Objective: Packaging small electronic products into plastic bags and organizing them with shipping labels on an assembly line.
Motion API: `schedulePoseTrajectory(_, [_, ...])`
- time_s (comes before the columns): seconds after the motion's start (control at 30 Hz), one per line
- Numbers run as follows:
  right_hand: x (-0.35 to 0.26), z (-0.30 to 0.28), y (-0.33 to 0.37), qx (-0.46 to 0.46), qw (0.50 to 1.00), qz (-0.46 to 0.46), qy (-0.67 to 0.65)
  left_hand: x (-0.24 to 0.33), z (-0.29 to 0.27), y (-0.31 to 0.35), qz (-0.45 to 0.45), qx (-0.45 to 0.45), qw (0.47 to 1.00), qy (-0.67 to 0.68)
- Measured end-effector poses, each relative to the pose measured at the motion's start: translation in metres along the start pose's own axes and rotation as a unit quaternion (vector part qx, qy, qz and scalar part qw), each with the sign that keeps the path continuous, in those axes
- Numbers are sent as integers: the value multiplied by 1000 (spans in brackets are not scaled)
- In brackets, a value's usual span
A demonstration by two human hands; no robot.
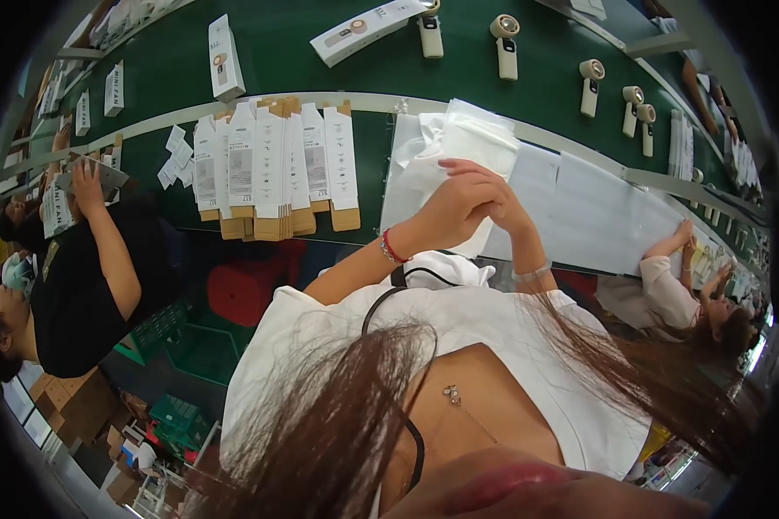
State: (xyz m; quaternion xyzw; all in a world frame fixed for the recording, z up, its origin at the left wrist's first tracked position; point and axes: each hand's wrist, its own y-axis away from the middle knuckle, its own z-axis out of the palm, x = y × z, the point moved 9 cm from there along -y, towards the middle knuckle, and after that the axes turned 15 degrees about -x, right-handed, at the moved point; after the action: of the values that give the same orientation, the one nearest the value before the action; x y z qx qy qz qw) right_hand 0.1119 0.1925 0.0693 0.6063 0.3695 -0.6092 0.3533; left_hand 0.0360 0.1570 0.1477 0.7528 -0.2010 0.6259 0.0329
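My left hand (453, 206), with a red beaded bracelet at its wrist, is bent toward the right hand, its fingers curled together. Whether anything lies within them is hidden. Behind it, my right hand (502, 190) crosses over with its fingers stretched out to the left, no held thing visible. The two hands overlap and seem to touch. Just beyond them lies a stack of thin, milky plastic bags (483, 130), spread over the bench edge. Left of the bags, several flattened white boxes (268, 164) with brown card edges lie in overlapping rows.
Small white leaflets (177, 157) sit left of the flat boxes. Beyond a pale rail, a green belt (294, 73) carries white boxes (225, 59) and cream handheld fans (505, 48). A co-worker in black (86, 285) handles a box at left; another in white (653, 290) works at right.
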Motion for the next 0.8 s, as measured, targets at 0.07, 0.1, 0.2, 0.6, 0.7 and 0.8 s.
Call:
schedulePoseTrajectory(0.07, [12, -8, -5, -44, 998, -13, -35, -6, -5, 8, -17, 11, 999, 26])
schedulePoseTrajectory(0.1, [1, -14, -13, -38, 999, -13, 33, -11, -5, 13, -18, 14, 999, 27])
schedulePoseTrajectory(0.2, [-8, -38, -45, -20, 984, -15, 178, -63, 19, 36, -121, -31, 991, 56])
schedulePoseTrajectory(0.6, [51, -87, -205, 162, 728, -47, 664, -166, 125, 106, -63, -235, 924, -295])
schedulePoseTrajectory(0.7, [109, -112, -252, 178, 808, 216, 519, -161, 122, 104, -74, -197, 930, -303])
schedulePoseTrajectory(0.8, [176, -136, -283, 154, 862, 328, 354, -159, 123, 102, -87, -188, 930, -303])
